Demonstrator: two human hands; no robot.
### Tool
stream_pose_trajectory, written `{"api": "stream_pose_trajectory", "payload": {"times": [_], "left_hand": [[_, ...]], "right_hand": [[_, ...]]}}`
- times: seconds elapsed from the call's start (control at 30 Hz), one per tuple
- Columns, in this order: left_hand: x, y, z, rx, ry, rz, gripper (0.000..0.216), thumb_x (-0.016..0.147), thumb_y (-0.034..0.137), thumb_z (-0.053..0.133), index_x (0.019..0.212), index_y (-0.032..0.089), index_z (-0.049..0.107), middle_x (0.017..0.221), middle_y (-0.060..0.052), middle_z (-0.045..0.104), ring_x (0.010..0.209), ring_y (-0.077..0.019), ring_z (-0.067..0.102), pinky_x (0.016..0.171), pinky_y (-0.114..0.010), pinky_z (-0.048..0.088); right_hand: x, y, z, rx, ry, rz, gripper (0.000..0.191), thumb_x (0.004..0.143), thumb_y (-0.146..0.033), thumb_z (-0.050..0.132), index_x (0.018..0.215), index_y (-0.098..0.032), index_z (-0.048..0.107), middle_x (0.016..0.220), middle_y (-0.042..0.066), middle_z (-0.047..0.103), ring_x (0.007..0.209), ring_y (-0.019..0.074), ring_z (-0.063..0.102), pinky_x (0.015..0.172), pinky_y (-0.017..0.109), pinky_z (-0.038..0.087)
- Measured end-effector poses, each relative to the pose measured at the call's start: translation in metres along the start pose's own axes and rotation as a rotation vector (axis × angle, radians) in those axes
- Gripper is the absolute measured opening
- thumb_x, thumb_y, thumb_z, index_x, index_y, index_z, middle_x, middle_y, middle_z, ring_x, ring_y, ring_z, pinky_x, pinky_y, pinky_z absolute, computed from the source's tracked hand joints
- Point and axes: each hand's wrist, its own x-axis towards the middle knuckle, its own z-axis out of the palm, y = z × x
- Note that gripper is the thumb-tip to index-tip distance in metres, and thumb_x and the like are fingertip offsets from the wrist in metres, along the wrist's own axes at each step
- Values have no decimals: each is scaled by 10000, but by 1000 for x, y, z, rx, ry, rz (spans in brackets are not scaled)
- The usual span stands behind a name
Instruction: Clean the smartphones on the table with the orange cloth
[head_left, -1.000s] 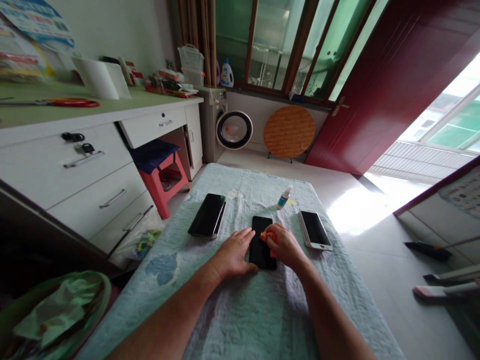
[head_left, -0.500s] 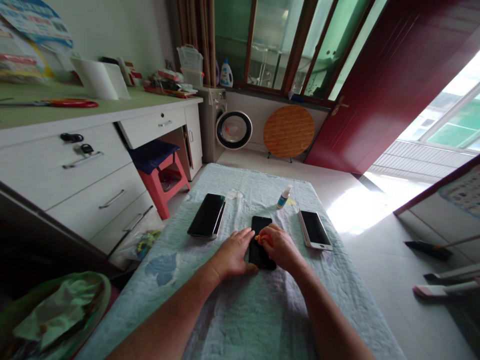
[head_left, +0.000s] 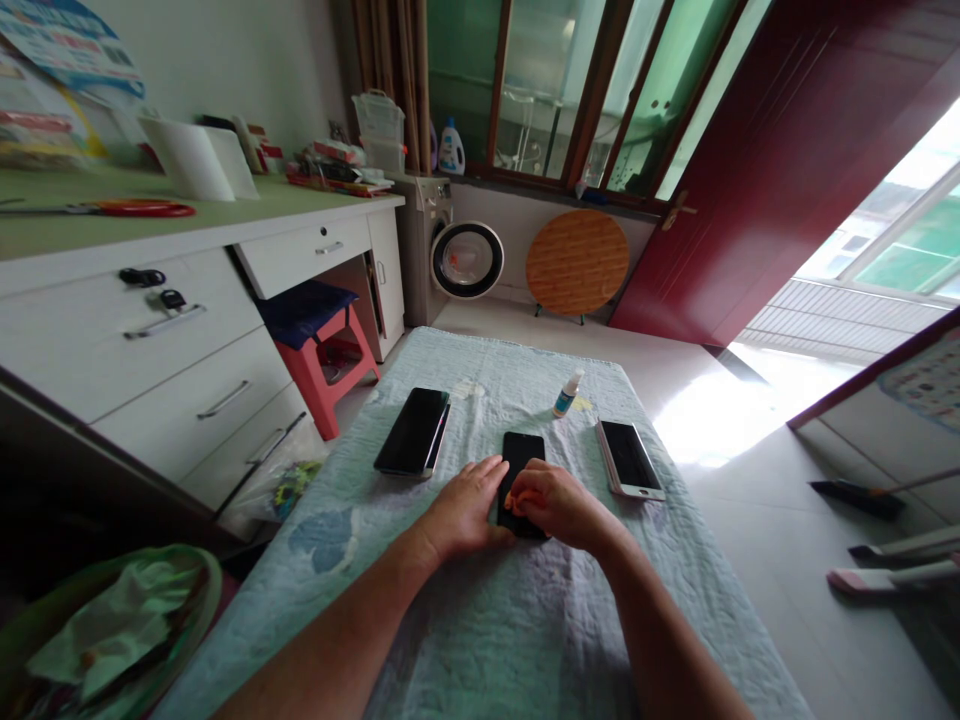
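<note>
On the pale blue cloth (head_left: 480, 640), a black phone (head_left: 523, 449) lies with its long axis fore-and-aft, directly beneath an orange rag (head_left: 526, 499) pinched in the right hand (head_left: 559, 503), the left hand (head_left: 466, 506) resting spread against its left edge.

Sheet (head_left: 480, 620): 1. On sheet, 3 phones showing: middle phone (head_left: 523, 447), left phone (head_left: 414, 430), right phone (head_left: 631, 456); edges show under the outer two, number there unclear. Over sheet, person's 2 hands: left hand (head_left: 466, 500), right hand (head_left: 561, 503). Also over sheet, 1 orange rag (head_left: 527, 497). On sheet, 1 bottle (head_left: 567, 394). Left of sheet: 1 stool (head_left: 313, 365), 1 basket (head_left: 213, 590), 4 drawers (head_left: 195, 415). Beyond sheet: 1 washer (head_left: 421, 250), 1 round board (head_left: 577, 262), 1 red door (head_left: 712, 190).
</note>
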Motion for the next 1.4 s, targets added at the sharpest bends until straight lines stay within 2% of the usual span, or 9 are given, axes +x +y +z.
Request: {"api": "stream_pose_trajectory", "payload": {"times": [0.17,0.27,0.53,0.77,1.0,1.4], "left_hand": [[-1,3,-2,7,-12,-11,899,633,375,742,1404,110,362,1505,-206,317,1394,-318,296,1144,-425,251],[-2,3,-3,8,-12,-9,896,634,382,734,1407,132,356,1508,-196,317,1394,-323,296,1139,-442,257],[0,0,1,17,-8,-4,899,642,419,726,1408,140,348,1512,-192,310,1396,-325,291,1141,-445,244],[0,-1,1,40,-19,-10,923,644,424,737,1415,101,345,1516,-200,298,1405,-304,278,1154,-407,229],[0,1,0,41,-19,-11,918,646,408,740,1418,110,343,1519,-196,293,1408,-298,273,1153,-405,233],[1,-3,3,42,-13,-5,928,643,418,742,1417,97,343,1517,-196,299,1406,-299,275,1156,-407,226]], "right_hand": [[-1,-2,-3,-4,-25,16,246,715,-51,544,813,-202,710,858,9,589,700,95,552,666,198,408],[-1,-1,-4,-7,-40,15,251,689,-39,545,796,-198,708,852,11,599,708,100,562,664,195,412],[-4,0,-4,51,-66,99,220,676,-61,505,769,-187,660,847,1,623,563,68,544,518,169,386],[0,-1,-4,-24,-3,96,149,683,-133,540,751,-182,663,787,12,632,700,124,569,628,211,388],[2,3,-2,-48,44,93,113,724,-188,555,761,-177,661,743,9,621,690,125,544,622,218,356],[3,4,-1,-31,48,134,130,729,-214,557,786,-172,666,746,7,638,688,124,548,627,217,352]]}}
